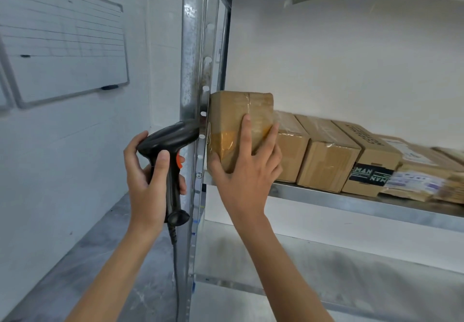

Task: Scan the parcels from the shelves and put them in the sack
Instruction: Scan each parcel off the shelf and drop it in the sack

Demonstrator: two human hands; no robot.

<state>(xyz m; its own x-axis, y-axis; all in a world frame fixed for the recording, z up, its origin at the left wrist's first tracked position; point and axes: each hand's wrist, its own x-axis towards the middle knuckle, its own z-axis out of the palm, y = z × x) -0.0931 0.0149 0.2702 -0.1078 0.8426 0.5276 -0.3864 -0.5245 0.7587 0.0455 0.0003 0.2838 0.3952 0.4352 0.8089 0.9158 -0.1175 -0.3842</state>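
A brown taped cardboard parcel [233,116] stands at the left end of the metal shelf [351,202], tipped up against the upright post. My right hand [247,168] grips its front lower corner, fingers spread over its face. My left hand [150,171] holds a black handheld barcode scanner [173,143] with an orange trigger, just left of the post, its head pointing toward the parcel. The sack is out of view.
Several more cardboard parcels [329,151] line the same shelf to the right. The steel post [194,70] stands between my hands. A whiteboard [62,45] hangs on the left wall. A lower shelf [351,266] is below; the scanner cable [177,271] hangs down.
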